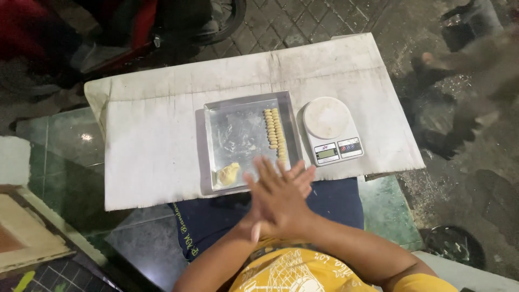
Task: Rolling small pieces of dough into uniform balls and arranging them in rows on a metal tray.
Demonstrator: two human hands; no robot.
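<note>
My two hands are pressed flat together, palm to palm, over my lap at the near edge of the board. My right hand [274, 201] lies on top, fingers spread and pointing up-left. My left hand [304, 178] is beneath, only its fingertips showing to the right. Anything between the palms is hidden. Just beyond them sits a square metal tray [238, 135] on a white covered board [157, 140]. A pale yellow dough lump [228, 173] rests in the tray's near left corner. Two rows of small dough pieces [274, 128] run along its right side.
A white kitchen scale [331, 130] stands right of the tray. A wooden frame [27, 232] lies at lower left, a dark round bowl [453, 244] on the ground at lower right. Another person's blurred foot [432, 60] is at upper right; a red vehicle [124, 32] stands behind the board.
</note>
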